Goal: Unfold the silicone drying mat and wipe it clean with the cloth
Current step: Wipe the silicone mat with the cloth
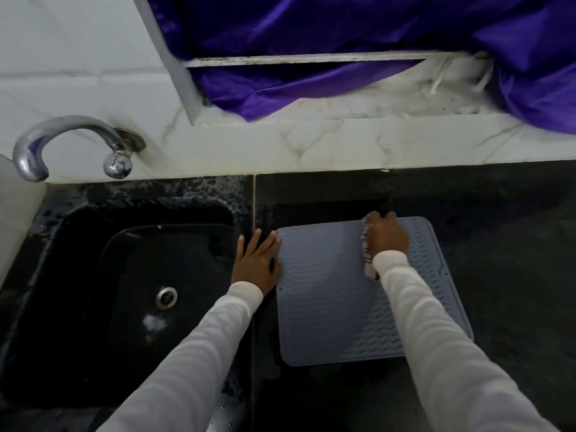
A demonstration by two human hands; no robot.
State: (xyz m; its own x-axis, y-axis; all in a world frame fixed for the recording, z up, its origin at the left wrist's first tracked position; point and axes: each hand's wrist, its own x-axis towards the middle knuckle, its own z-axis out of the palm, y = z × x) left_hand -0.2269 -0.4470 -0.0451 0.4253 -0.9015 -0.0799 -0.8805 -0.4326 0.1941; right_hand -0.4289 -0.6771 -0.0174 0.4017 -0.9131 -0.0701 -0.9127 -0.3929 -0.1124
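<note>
The grey silicone drying mat [330,304] lies unfolded and flat on the black counter, its wavy ridges facing up. My right hand [388,236] presses a pale cloth [367,260] with dark stripes onto the mat near its far edge; most of the cloth is hidden under the hand and wrist. My left hand [257,263] rests flat with fingers spread on the counter, its fingertips and thumb touching the mat's left edge.
A black sink [78,275] with a metal drain [166,297] lies left of the mat. A curved metal tap [62,141] comes out of the white tiled wall. Purple fabric [311,42] hangs over the window ledge behind. Bare black counter [514,244] extends to the right.
</note>
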